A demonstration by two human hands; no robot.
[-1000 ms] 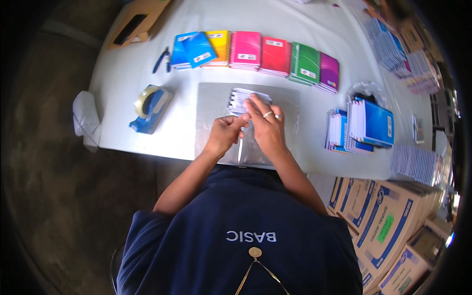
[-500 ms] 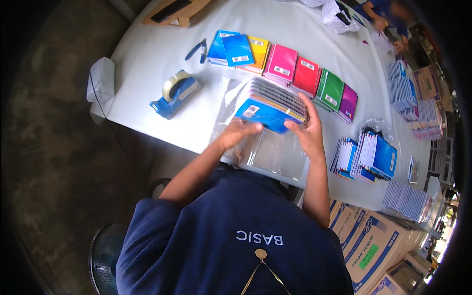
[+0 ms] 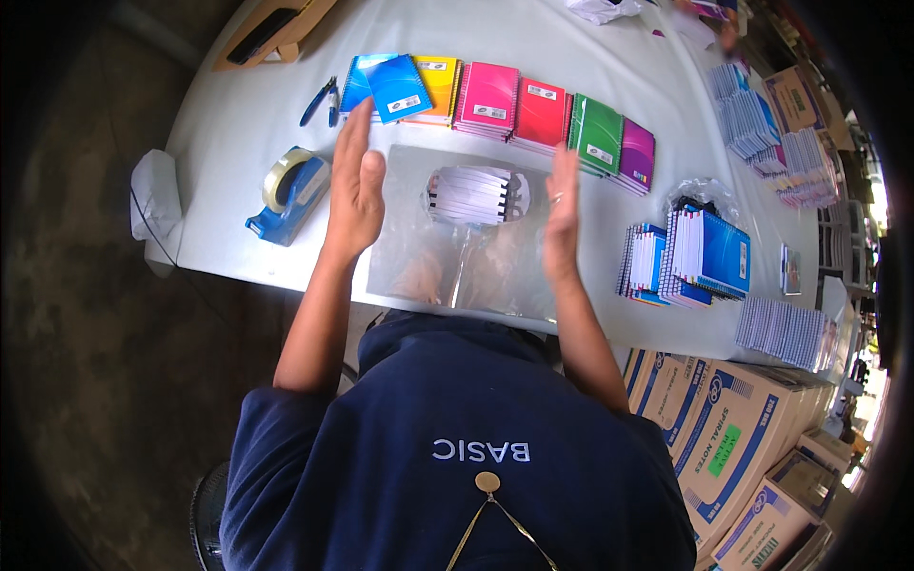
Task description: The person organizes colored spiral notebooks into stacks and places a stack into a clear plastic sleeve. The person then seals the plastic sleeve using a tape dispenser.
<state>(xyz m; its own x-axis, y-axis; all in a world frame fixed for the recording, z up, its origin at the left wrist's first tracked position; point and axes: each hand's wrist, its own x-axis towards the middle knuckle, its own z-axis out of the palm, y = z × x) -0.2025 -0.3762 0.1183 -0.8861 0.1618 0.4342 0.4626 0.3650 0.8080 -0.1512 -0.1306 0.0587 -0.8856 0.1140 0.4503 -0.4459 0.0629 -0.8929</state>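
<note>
A small bundle of spiral notebooks [image 3: 468,195] stands on a clear plastic sheet [image 3: 400,262] at the table's near edge, its white page edges and dark bindings facing up. My left hand [image 3: 356,198] is raised to the left of the bundle, fingers stretched out and nothing in it. On the other side my right hand [image 3: 563,214] is held upright and flat, also holding nothing. Neither hand touches the notebooks. Beyond them runs a row of notebook stacks: blue [image 3: 398,90], yellow [image 3: 440,88], pink [image 3: 487,98], red [image 3: 542,112], green [image 3: 596,133] and purple [image 3: 636,155].
A blue tape dispenser [image 3: 290,198] and blue-handled pliers [image 3: 320,103] lie to the left. At the right are bundled blue notebooks [image 3: 714,252] and more spiral stacks [image 3: 785,331]. Cardboard boxes [image 3: 728,447] stand beside the table. Another person's hand shows at the far right.
Both hands have let go of the notebook bundle and moved apart to its sides. The bundle now rests on the plastic with its page edges up. The whole view has shifted slightly.
</note>
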